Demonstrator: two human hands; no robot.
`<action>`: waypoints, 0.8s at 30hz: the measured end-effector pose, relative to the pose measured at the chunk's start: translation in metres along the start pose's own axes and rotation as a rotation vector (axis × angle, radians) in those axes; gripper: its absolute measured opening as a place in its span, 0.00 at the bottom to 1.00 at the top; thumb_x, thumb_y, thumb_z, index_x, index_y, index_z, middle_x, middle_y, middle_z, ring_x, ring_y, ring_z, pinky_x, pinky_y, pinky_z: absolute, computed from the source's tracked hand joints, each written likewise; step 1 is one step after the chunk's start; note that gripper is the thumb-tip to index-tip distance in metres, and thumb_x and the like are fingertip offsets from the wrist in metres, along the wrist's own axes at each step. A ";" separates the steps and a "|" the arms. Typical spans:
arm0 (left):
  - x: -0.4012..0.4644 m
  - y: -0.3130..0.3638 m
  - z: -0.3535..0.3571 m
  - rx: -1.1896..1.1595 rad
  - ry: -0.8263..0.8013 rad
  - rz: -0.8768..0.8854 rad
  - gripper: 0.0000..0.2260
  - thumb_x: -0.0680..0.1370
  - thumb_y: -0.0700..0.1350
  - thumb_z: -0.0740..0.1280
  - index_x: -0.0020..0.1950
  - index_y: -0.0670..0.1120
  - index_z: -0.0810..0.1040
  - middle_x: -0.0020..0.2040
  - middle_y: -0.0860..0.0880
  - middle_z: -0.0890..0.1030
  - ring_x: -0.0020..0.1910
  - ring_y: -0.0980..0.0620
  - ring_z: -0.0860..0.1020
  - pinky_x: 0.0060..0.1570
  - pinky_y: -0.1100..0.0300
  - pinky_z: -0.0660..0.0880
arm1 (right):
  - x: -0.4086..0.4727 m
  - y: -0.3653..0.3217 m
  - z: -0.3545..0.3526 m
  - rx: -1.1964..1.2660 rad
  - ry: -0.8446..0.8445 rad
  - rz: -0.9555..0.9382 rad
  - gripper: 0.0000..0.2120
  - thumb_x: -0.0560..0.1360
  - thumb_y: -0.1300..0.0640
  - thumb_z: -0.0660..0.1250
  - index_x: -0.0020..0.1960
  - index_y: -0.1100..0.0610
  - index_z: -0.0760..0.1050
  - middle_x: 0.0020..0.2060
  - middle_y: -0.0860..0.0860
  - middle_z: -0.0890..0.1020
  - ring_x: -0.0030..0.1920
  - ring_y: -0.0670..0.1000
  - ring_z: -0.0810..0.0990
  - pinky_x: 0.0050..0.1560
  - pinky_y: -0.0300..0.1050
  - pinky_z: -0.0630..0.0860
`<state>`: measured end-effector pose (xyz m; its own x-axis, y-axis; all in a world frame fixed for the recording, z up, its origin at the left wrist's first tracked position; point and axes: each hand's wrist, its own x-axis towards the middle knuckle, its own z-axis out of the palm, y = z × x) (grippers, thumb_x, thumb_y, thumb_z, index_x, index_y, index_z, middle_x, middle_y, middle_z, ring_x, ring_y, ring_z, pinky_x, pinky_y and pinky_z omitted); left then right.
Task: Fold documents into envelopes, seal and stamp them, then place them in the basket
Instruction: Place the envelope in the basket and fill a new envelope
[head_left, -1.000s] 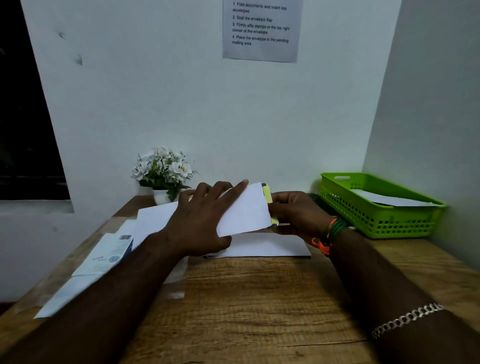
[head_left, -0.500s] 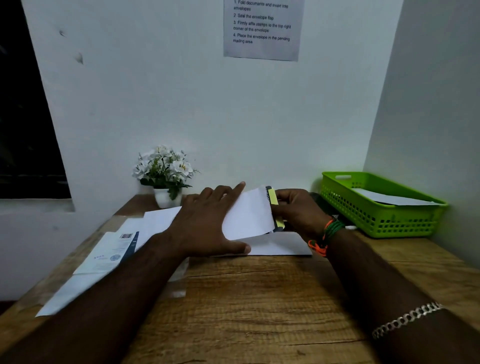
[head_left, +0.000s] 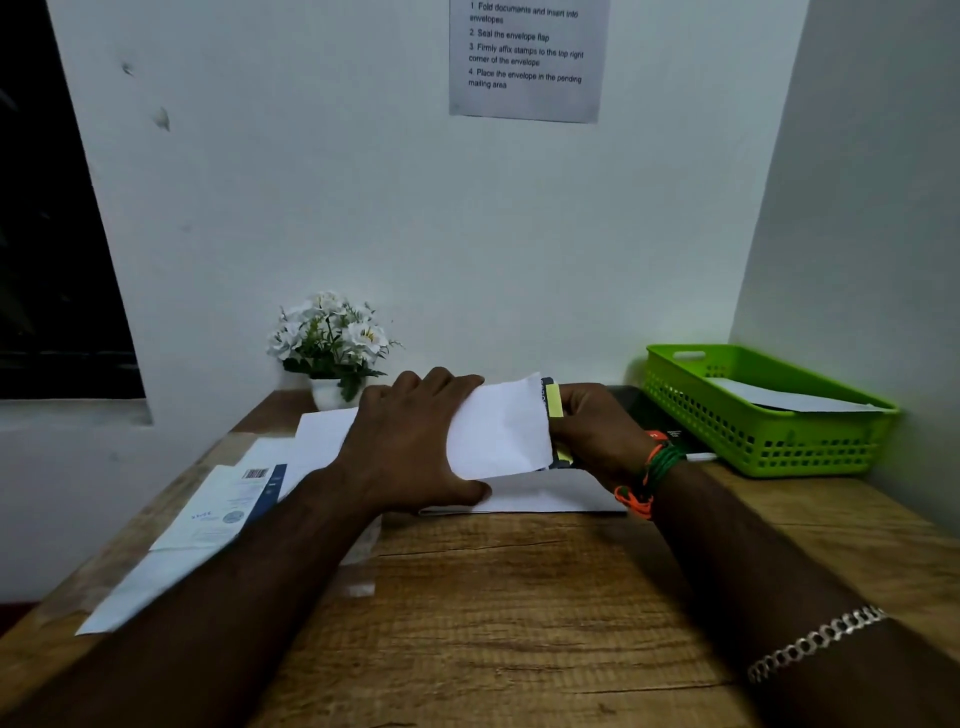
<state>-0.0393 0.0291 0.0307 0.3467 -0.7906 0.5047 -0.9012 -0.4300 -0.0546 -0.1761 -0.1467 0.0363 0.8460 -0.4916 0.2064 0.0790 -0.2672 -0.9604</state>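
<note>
My left hand (head_left: 410, 441) grips a white envelope (head_left: 501, 428), lifted a little off the wooden table (head_left: 519, 613) at the middle back. My right hand (head_left: 597, 431) holds a folded document (head_left: 554, 402) with a yellow and dark edge, its end tucked in at the envelope's right opening. Under both hands lies a flat white sheet (head_left: 550, 496). The green basket (head_left: 769, 441) stands at the back right with a white envelope (head_left: 789, 401) inside.
Several loose papers, one printed leaflet (head_left: 228, 506) among them, lie on the table's left side. A small white pot of white flowers (head_left: 330, 348) stands against the back wall. A dark booklet (head_left: 660, 421) lies beside the basket. An instruction sheet (head_left: 527, 57) hangs on the wall.
The folded document has slid further left into the envelope, so less of it shows. Both hands have lowered slightly toward the table.
</note>
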 end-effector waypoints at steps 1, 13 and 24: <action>0.000 0.001 -0.001 -0.002 -0.004 0.000 0.49 0.59 0.75 0.67 0.77 0.61 0.58 0.66 0.58 0.70 0.62 0.51 0.71 0.62 0.46 0.68 | 0.001 0.002 -0.001 -0.025 0.013 -0.017 0.07 0.74 0.67 0.72 0.51 0.66 0.83 0.38 0.59 0.85 0.34 0.52 0.83 0.32 0.42 0.79; -0.003 0.005 -0.010 -0.115 0.011 0.011 0.46 0.58 0.76 0.68 0.73 0.64 0.64 0.63 0.60 0.72 0.61 0.54 0.73 0.63 0.48 0.68 | -0.004 -0.001 -0.002 -0.055 -0.032 0.010 0.09 0.73 0.73 0.68 0.53 0.71 0.80 0.25 0.50 0.79 0.23 0.45 0.75 0.27 0.37 0.72; -0.002 0.000 -0.012 -0.148 0.012 -0.018 0.42 0.57 0.74 0.72 0.69 0.65 0.68 0.60 0.62 0.75 0.58 0.55 0.74 0.60 0.49 0.71 | -0.008 -0.004 -0.002 -0.173 -0.108 0.067 0.07 0.75 0.62 0.72 0.50 0.53 0.83 0.34 0.54 0.85 0.36 0.52 0.85 0.34 0.41 0.79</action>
<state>-0.0431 0.0359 0.0402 0.3610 -0.7774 0.5151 -0.9236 -0.3743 0.0822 -0.1845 -0.1430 0.0392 0.8986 -0.4240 0.1126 -0.0636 -0.3797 -0.9229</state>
